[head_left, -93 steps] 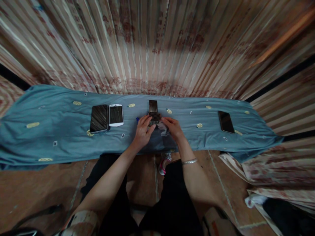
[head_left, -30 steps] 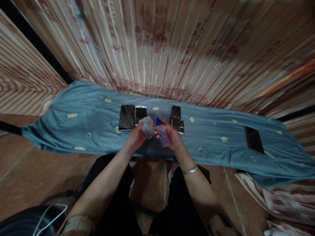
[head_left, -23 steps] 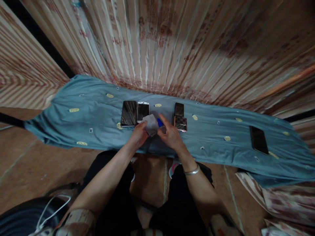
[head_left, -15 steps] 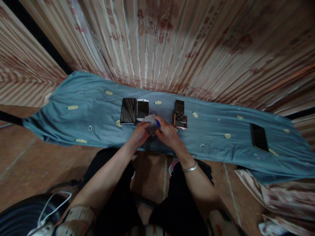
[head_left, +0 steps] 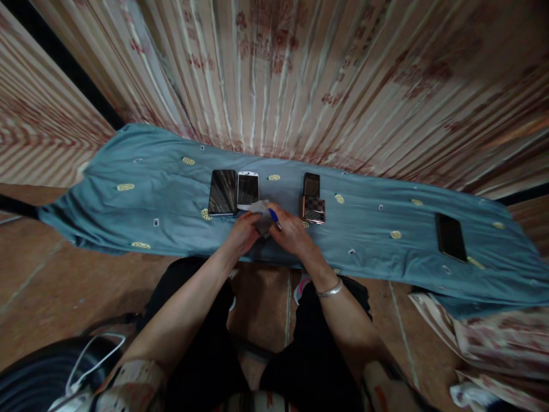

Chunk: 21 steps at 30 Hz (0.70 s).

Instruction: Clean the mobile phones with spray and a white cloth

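My left hand (head_left: 242, 233) holds a small grey cloth (head_left: 259, 210) just in front of the white phone (head_left: 247, 190). My right hand (head_left: 290, 234) grips a small spray bottle; only its blue cap (head_left: 273, 215) shows, pointed at the cloth. The two hands meet over the near edge of the blue cloth-covered table (head_left: 137, 217). A larger black phone (head_left: 223, 191) lies beside the white one. An opened flip phone with a checkered half (head_left: 313, 201) lies to the right of my hands.
Another black phone (head_left: 450, 237) lies far right on the blue cover. Striped, patterned curtains (head_left: 274, 74) hang behind the table. A white cable on a dark object (head_left: 81, 366) sits at the bottom left. Folded patterned fabric (head_left: 484, 337) lies at the right.
My right hand has tipped the spray bottle down from upright and brought it against the cloth in my left hand. Both hands have moved slightly toward the table.
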Motion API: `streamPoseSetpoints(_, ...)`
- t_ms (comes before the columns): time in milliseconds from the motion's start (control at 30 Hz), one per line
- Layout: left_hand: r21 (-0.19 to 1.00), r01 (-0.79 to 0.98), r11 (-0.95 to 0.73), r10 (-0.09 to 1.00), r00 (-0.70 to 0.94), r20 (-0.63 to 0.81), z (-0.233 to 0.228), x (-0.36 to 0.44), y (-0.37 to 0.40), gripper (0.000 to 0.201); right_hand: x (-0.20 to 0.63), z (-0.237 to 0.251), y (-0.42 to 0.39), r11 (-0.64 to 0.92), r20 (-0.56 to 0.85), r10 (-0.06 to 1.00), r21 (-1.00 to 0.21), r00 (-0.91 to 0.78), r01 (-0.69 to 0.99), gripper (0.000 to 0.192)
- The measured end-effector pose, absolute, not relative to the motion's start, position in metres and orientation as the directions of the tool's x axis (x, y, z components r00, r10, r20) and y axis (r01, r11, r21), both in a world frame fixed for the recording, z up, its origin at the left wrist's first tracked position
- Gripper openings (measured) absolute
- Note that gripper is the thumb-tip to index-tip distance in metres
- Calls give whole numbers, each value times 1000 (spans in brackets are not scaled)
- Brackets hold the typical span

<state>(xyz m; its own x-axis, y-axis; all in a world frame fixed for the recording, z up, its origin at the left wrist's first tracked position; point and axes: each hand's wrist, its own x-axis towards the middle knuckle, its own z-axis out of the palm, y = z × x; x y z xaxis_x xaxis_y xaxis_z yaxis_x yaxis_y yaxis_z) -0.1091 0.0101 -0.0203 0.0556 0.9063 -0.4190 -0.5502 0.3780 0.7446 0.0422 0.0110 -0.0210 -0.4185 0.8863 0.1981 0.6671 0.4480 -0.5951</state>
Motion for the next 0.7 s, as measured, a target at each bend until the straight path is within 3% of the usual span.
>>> streamPoseSetpoints(167,698,-586,411,879,51,-475,-12,-111,8,13,48,-20,15,445,242,894,-584,-377,679,60)
streamPoseSetpoints(500,621,-665,416,871,96,-482,-16,-130,-2,21,42,-23,20,352,140,936,-365,-323,862,66)
streamPoseSetpoints(567,612,-668,424,867,105,-487,-18,-134,-3,21,40,-19,22,354,202,933,-392,-296,849,56)
streamPoseSetpoints(700,595,-682,426,879,157,-449,-15,-140,-5,22,38,-9,26,271,196,963,-653,-187,707,40)
